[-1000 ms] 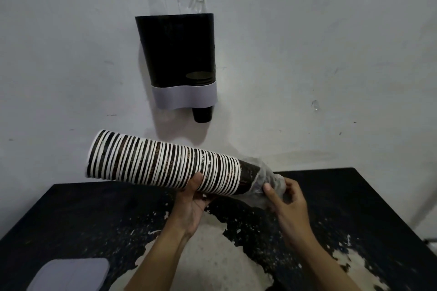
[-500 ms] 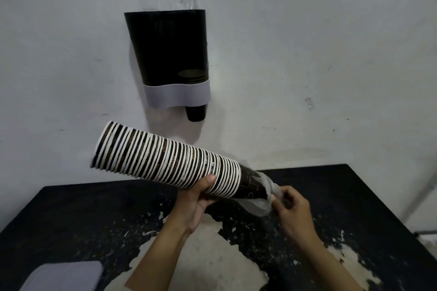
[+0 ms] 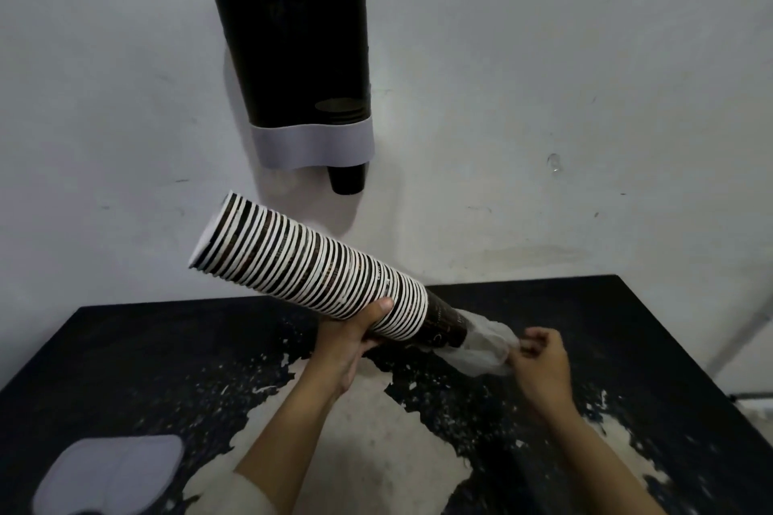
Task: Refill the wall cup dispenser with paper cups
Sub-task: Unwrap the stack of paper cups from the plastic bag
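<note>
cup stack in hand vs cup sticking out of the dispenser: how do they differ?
The cup stack is many nested cups, held tilted over the table by the left hand; the dispenser cup is a single one, hanging upright, base down. The stack shows white rims as stripes; the dispenser cup shows only its dark base. The stack's narrow end still has a plastic wrap, pinched by the right hand; the dispenser cup is bare. Both are dark.

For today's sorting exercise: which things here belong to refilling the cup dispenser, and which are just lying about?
Belong to the job:
cup dispenser
stack of paper cups
plastic wrapper
left hand
right hand

Just lying about:
grey lid
black table
</note>
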